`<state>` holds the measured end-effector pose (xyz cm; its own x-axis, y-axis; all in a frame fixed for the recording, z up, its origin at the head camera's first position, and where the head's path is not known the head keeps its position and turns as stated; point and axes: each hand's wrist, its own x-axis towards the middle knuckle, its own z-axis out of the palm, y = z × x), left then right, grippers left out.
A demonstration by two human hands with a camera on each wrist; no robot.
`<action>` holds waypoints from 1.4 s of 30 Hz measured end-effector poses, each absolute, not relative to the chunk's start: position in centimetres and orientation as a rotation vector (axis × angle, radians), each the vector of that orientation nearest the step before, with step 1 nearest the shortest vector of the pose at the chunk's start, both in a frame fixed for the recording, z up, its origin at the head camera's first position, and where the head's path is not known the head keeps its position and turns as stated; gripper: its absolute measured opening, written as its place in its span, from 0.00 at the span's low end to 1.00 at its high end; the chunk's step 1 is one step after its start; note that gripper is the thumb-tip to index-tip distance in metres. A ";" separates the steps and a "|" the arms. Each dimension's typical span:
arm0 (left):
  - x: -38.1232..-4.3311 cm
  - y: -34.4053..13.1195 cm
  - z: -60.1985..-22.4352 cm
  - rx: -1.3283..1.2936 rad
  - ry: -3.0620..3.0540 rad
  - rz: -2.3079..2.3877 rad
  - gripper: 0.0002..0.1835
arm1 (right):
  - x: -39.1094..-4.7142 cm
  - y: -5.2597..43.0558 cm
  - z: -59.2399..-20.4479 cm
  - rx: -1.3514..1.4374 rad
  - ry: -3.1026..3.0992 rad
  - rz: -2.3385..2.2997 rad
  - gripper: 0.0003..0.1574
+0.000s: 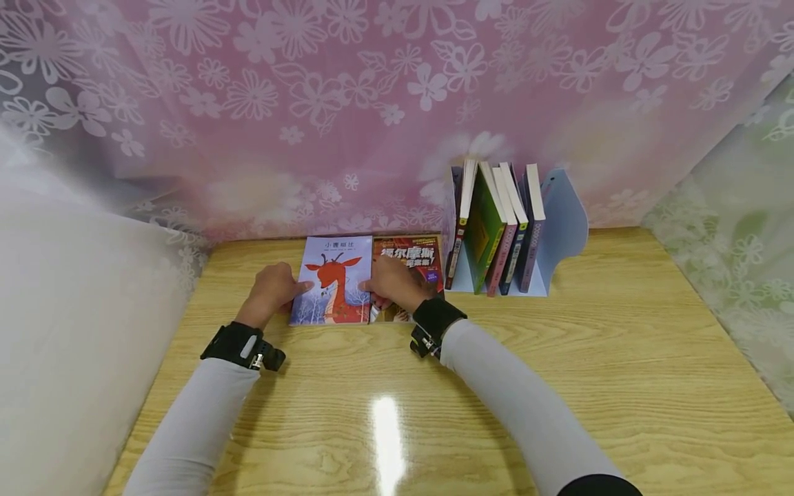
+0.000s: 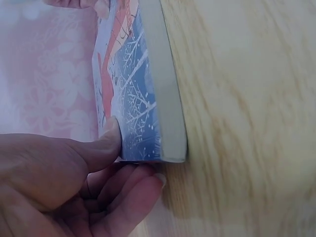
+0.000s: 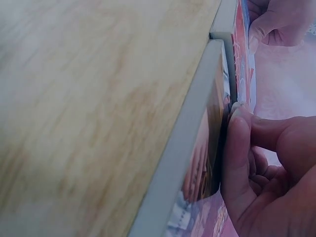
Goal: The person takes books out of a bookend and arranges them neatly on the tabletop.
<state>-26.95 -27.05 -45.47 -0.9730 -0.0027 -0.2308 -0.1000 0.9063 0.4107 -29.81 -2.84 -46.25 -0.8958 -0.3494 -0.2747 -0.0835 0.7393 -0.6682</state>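
Observation:
A picture book with a red deer on a blue cover lies face up toward the back of the table. My left hand grips its left edge, thumb on the cover and the other fingers curled at the side, as the left wrist view shows. At the opposite edge, my right hand pinches the deer book, its thumb tip on the cover. Beneath that hand lies a second book with a red cover, side by side with the deer book and partly hidden by the hand.
Right of the two books, several books stand upright, some leaning, in a light blue book stand. A pink flowered curtain hangs along the table's back edge. White cloth borders the left side of the wooden table.

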 end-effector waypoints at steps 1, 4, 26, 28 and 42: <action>-26.9 -27.1 -45.4 -0.078 2.841 0.629 0.23 | -29.8 -2.9 -46.3 -0.329 2.561 -0.950 0.20; -26.8 -27.0 -45.4 -0.089 2.824 0.661 0.23 | -29.7 -2.9 -46.4 -0.322 2.581 -0.929 0.20; -26.5 -27.1 -45.6 0.011 2.935 0.546 0.22 | -28.8 -3.0 -46.9 -0.483 2.793 -0.872 0.25; -26.3 -27.0 -45.4 0.020 2.963 0.520 0.21 | -28.6 -2.8 -47.0 -0.537 2.830 -0.878 0.26; -25.0 -25.5 -44.5 -0.032 3.046 0.474 0.25 | -26.8 -1.2 -46.0 -0.694 2.869 -0.835 0.27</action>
